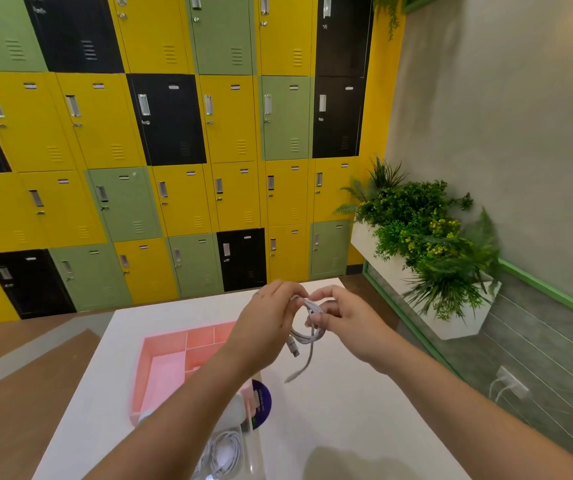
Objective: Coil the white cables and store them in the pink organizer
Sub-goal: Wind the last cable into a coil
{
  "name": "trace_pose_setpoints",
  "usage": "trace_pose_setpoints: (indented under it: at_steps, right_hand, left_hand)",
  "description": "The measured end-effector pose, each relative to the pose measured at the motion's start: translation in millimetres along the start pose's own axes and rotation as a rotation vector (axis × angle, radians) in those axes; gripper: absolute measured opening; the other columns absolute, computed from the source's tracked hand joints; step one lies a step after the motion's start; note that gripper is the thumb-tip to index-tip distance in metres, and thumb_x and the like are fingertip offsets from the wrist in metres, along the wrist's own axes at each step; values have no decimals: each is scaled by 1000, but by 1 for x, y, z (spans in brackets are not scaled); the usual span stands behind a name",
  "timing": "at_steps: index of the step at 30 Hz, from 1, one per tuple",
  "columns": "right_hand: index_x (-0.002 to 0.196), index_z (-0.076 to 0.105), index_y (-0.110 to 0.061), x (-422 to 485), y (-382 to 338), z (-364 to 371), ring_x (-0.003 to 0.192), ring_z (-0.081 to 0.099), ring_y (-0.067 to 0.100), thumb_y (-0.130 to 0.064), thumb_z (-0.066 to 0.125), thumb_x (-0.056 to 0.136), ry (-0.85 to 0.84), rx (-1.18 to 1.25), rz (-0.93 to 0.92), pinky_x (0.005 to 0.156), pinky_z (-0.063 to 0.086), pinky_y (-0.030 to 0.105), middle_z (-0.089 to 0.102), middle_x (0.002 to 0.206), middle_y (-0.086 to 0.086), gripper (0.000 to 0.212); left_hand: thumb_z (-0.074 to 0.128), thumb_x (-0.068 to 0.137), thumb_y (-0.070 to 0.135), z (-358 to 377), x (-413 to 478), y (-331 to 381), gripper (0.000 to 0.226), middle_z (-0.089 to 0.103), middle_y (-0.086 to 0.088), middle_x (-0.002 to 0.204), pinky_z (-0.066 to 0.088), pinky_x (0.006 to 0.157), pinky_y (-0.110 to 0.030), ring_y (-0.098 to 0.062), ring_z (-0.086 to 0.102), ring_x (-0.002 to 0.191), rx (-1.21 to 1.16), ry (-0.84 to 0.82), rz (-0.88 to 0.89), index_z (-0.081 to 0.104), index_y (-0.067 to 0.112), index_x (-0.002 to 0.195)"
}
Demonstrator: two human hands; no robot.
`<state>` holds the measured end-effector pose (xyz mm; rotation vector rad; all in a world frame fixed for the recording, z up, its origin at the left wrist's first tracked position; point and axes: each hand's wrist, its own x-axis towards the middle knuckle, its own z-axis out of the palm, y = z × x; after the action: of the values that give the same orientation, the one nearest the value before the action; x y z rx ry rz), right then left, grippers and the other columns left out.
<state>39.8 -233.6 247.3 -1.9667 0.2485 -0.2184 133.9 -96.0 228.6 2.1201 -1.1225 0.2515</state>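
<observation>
Currently the white cable (304, 337) is being pinched as a coil by left hand (266, 320) and right hand (345, 323), tail dangling; the pink organizer (167, 341) is lying lower-left, nearer the left hand.

1. We hold a white cable (307, 327) wound into a small loose coil, gripped between our left hand (267, 317) and right hand (344, 323); its metal plug hangs just under the loops; one loose end trails down.
2. The pink organizer (146, 368) is a shallow open tray split by dividers into several compartments; it lies flat on the white table (347, 410), left of the coil, partly hidden by our left forearm.
3. A second white cable (224, 452) lies coiled near the table's near edge; it is blurred.
</observation>
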Motion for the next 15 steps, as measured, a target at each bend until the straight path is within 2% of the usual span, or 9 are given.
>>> trace_pose_setpoints:
  at_steps: [3,6,10,12,15]
  right_hand:
    - [126,38,-25,4,-2,-8,92,64,20,-15,60,94,-26,-11,-15,97,44,38,72,81,-2,40]
    - [129,34,-26,6,-6,-13,94,64,18,-15,60,94,-66,-37,-34,98,43,36,73,83,-2,45]
    - [128,36,-28,6,-8,-17,94,65,14,-16,60,94,-123,-51,-50,98,44,35,74,84,-4,43]
    - [126,38,-27,5,-7,-17,91,64,14,-17,61,93,-121,-63,-60,96,45,35,73,83,-5,41]
    - [125,39,-30,6,-6,-14,84,56,10,-22,67,89,58,-267,-155,79,49,28,64,93,-7,47]
  left_hand:
    - [36,102,34,-8,4,-2,28,55,8,118,39,88,-24,-9,45,108,152,-102,52,54,24,121]
    - [38,102,36,-12,8,-1,29,55,5,120,41,89,-26,-11,45,108,191,-180,44,53,22,123]
    - [39,101,38,-12,8,5,22,54,7,100,38,68,-19,-8,49,86,75,-220,-48,52,22,110]
    - [37,102,37,-9,7,6,19,52,7,93,36,62,-19,-9,49,79,58,-222,-73,49,23,105]
    - [35,102,38,-4,6,4,19,49,8,86,36,60,-20,-10,48,75,95,-185,-91,46,24,98]
